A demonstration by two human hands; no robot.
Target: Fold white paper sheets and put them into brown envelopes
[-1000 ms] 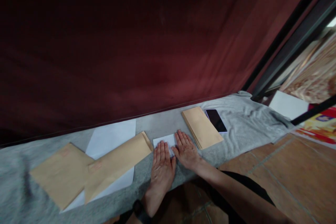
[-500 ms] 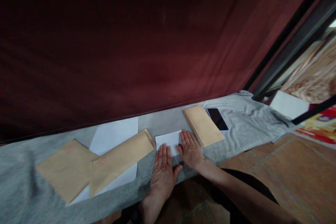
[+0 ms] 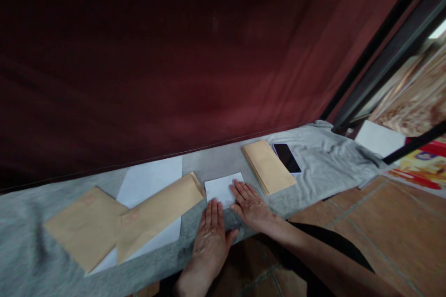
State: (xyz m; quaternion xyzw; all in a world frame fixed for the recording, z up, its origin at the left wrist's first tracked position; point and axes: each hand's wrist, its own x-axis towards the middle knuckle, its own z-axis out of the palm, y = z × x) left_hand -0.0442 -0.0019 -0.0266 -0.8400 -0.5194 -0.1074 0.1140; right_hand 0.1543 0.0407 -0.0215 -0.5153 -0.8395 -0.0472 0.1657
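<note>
A small folded white paper lies on the grey cloth-covered ledge. My left hand lies flat just below it, fingers stretched and together, fingertips at the paper's near edge. My right hand lies flat with fingers spread, fingertips on the paper's right corner. Neither hand holds anything. A stack of tan envelopes lies right of the paper. A single tan envelope lies to its left.
A black phone lies beside the envelope stack. Another tan envelope and a white sheet sit on the left. A dark red curtain hangs behind the ledge. Tiled floor lies to the right.
Both hands have slid back toward me off the white paper, which now shows almost whole. The left hand has drawn back furthest.
</note>
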